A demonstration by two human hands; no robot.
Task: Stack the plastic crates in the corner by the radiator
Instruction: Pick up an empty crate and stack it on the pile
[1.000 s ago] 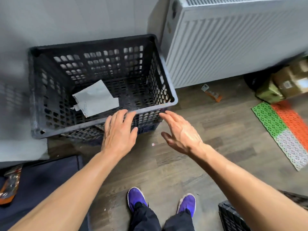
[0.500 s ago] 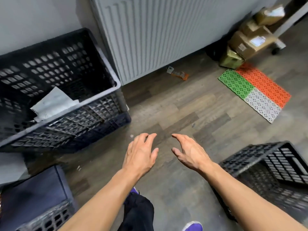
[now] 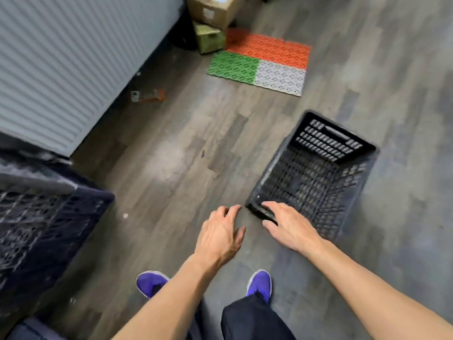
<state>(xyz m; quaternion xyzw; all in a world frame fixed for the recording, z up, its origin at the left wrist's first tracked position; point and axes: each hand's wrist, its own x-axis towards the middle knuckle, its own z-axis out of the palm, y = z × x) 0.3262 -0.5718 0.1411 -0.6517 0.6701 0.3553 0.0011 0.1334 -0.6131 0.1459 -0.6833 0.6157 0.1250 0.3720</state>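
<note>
Left hand (image 3: 220, 238), right hand (image 3: 293, 229) empty; one floor crate (image 3: 328, 141) at right hand.

The crate (image 3: 328, 141) is black latticework, as is the stack (image 3: 44, 229); the radiator (image 3: 61, 69) is white and ribbed. The mat (image 3: 259, 62) is green, orange and white, the floor (image 3: 171, 155) grey wood-grain, the shoes (image 3: 152, 283) purple.

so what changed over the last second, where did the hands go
The left hand and right hand left the stacked crates by the radiator and swung right to the loose crate on the floor. The right hand now lies on its near rim; the left hovers open beside it. The stack and the loose crate stayed put.
</note>
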